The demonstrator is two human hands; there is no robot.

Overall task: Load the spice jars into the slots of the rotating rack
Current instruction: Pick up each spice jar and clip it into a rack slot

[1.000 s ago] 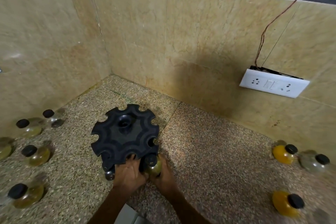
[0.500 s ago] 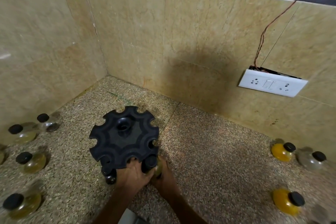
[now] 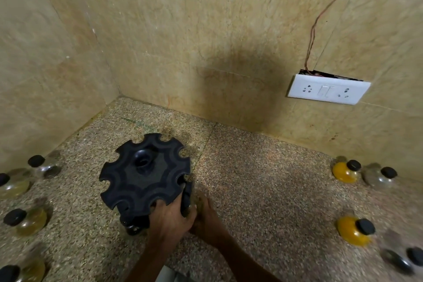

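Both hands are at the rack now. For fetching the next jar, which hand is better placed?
Probably the right hand: it lies at the black rack's side, apparently freer. The left hand grips the rack's near rim, steadying it. The yellow jar lies on the right.

Both hands meet at the near edge of the black rack on the desk. The left hand grips its rim. Spice jars stand at either side

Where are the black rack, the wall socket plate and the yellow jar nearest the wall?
black rack [image 3: 146,176]: head view, on its top disc.
wall socket plate [image 3: 327,89]: head view, on its white face.
yellow jar [image 3: 343,173]: head view, on its glass body.
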